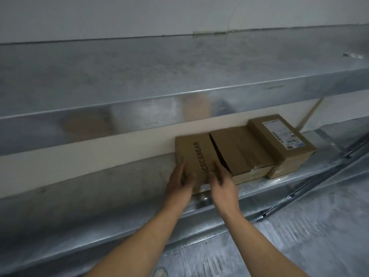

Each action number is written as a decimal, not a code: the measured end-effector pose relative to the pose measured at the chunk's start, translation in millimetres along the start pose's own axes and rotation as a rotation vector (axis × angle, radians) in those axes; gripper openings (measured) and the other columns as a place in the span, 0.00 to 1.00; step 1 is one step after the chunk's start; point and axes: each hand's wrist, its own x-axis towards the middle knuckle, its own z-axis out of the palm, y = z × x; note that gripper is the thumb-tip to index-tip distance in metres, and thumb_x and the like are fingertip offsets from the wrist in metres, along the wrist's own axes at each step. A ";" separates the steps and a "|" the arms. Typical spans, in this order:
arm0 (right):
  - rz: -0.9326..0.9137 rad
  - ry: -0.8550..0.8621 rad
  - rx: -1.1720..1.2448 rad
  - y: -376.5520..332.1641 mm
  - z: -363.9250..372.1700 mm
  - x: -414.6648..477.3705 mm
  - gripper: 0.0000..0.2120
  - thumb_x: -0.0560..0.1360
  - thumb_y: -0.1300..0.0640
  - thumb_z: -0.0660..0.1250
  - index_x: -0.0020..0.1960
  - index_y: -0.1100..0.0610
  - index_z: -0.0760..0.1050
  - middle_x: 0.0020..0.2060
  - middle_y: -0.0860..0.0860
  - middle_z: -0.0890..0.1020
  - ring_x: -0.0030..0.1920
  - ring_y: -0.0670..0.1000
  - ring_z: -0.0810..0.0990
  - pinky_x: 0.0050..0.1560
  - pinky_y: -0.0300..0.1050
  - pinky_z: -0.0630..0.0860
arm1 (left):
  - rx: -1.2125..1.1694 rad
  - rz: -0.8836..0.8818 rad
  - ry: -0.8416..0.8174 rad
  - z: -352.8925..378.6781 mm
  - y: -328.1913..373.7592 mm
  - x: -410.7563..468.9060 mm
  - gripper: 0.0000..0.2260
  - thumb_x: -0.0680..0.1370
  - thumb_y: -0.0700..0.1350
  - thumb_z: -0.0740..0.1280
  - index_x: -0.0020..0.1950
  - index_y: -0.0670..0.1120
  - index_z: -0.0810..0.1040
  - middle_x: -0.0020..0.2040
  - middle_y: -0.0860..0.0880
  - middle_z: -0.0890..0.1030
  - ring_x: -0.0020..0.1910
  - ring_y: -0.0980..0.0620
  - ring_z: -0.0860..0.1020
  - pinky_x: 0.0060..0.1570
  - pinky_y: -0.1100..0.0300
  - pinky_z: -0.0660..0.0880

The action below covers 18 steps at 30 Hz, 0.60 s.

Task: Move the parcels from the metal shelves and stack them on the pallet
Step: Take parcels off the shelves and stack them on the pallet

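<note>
Three brown cardboard parcels stand side by side on a metal shelf [119, 180] against the wall. The leftmost, a box printed CECEBEAR [196, 154], is held at its near end by both hands. My left hand [178, 181] grips its left front corner and my right hand [220, 181] presses its right front edge. Beside it lies a flat taped parcel [241, 152]. Further right sits a taller box with a white shipping label [281, 140]. The pallet is out of view.
An upper metal shelf [179, 76] overhangs the parcels, leaving a narrow gap above them. A lower metal surface [299, 236] stretches beneath at the right. A diagonal brace [309, 114] runs behind the labelled box.
</note>
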 end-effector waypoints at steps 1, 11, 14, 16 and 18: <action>-0.009 -0.023 -0.006 0.0 -2.9 -0.5 0.23 0.82 0.49 0.61 0.77 0.46 0.67 0.71 0.47 0.73 0.70 0.50 0.72 0.64 0.43 0.69 | -0.035 -0.016 0.013 3.1 2.6 -4.0 0.26 0.81 0.47 0.68 0.77 0.61 0.66 0.74 0.57 0.71 0.69 0.61 0.71 0.66 0.65 0.68; -0.127 -0.237 0.102 8.5 -3.9 3.2 0.21 0.80 0.46 0.65 0.72 0.45 0.73 0.66 0.48 0.73 0.63 0.47 0.74 0.66 0.46 0.73 | -0.105 -0.033 0.252 3.2 0.3 -42.9 0.27 0.80 0.44 0.68 0.76 0.63 0.65 0.71 0.57 0.75 0.69 0.56 0.74 0.69 0.56 0.72; -0.186 -0.302 0.139 0.8 4.5 -5.1 0.20 0.80 0.51 0.67 0.71 0.44 0.73 0.64 0.48 0.71 0.60 0.45 0.75 0.59 0.36 0.71 | -0.127 0.004 0.358 -5.8 0.6 -61.9 0.26 0.81 0.44 0.68 0.72 0.66 0.65 0.65 0.68 0.75 0.66 0.64 0.74 0.66 0.65 0.72; -0.243 -0.346 0.165 -8.5 13.3 -10.1 0.21 0.79 0.53 0.69 0.71 0.44 0.73 0.63 0.49 0.71 0.60 0.44 0.75 0.62 0.35 0.71 | -0.166 0.026 0.424 -14.2 1.4 -74.1 0.26 0.81 0.43 0.68 0.73 0.66 0.65 0.65 0.69 0.75 0.65 0.67 0.73 0.68 0.60 0.72; -0.291 -0.406 0.184 -20.5 24.4 -16.4 0.22 0.78 0.52 0.70 0.71 0.45 0.73 0.62 0.49 0.70 0.60 0.39 0.73 0.59 0.26 0.67 | -0.194 0.053 0.496 -25.7 3.9 -86.8 0.27 0.81 0.41 0.68 0.74 0.62 0.66 0.68 0.64 0.76 0.67 0.65 0.73 0.71 0.55 0.71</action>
